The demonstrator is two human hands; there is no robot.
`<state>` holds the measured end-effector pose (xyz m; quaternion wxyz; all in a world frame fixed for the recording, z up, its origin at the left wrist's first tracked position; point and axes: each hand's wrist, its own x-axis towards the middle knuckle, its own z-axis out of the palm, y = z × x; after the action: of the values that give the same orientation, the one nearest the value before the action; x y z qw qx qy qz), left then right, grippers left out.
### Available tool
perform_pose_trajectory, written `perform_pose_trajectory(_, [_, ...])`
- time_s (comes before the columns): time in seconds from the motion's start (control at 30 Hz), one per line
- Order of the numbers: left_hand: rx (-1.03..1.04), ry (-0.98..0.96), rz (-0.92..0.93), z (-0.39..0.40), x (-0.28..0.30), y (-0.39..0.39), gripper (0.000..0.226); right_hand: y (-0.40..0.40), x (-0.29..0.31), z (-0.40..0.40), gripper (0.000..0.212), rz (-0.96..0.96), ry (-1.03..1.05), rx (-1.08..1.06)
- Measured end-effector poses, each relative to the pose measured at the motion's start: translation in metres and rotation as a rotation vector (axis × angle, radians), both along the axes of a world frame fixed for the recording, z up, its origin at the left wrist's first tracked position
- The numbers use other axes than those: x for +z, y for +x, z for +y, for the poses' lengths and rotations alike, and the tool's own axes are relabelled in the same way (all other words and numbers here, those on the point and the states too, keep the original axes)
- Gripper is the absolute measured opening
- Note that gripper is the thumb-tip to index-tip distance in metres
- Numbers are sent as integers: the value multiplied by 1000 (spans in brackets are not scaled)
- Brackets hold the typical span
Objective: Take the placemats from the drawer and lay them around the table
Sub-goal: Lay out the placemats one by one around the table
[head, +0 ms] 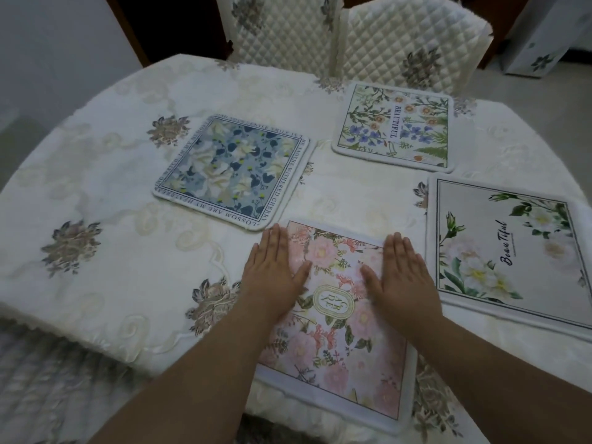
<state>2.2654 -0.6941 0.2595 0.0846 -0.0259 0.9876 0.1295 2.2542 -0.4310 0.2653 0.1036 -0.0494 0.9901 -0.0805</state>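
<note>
From the head view, we see four placemats laid on the desk point(96, 174), which wears a cream embroidered cloth. The pink mat point(336, 315) lies nearest us, reaching to the desk's near edge. Our left hand point(272, 270) rests flat on its left border, partly on the cloth, and our right hand point(403, 280) lies flat toward its right side; the fingers of both are straight and together, gripping nothing. We judge they press down this way to smooth the mat and square it at this seat.

The blue mat point(234, 171) sits beyond on the left, turned at a slant, its corner just beside the pink one. The green-leaf mat point(394, 126) lies at the far side in front of a quilted chair point(413, 40) (presumably one mat per seat). The white-flower mat point(509, 248) lies to the right, near our right hand but apart. No drawer shows here.
</note>
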Motion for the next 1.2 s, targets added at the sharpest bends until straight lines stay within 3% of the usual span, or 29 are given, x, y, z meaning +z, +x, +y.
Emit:
perform_pose_trajectory(0.2, [-6, 80, -158, -21, 15, 28, 80, -8, 9, 0, 77, -174, 54, -23])
perform_pose_trajectory(0.3, [-38, 34, -234, -29, 31, 51, 77, 16, 18, -16, 70, -166, 2, -59])
perform_pose_trajectory(0.53, [57, 97, -386, -44, 57, 84, 77, 48, 27, -23, 78, -97, -29, -45])
perform_pose_trajectory(0.67, [198, 175, -355, -49, 73, 101, 73, 34, 49, -26, 44, 29, -222, -61])
perform_pose_trajectory(0.9, [341, 327, -341, -87, 100, 79, 74, 10, 95, -77, 57, -305, -795, -217])
perform_pose_trajectory(1.03, [416, 420, -238, -122, 112, 40, 65, -15, 110, -120, 58, -390, -919, -328])
perform_pose_trajectory(1.2, [423, 423, -178, -184, 109, -28, 67, -45, 106, -183, 65, -352, -906, -383])
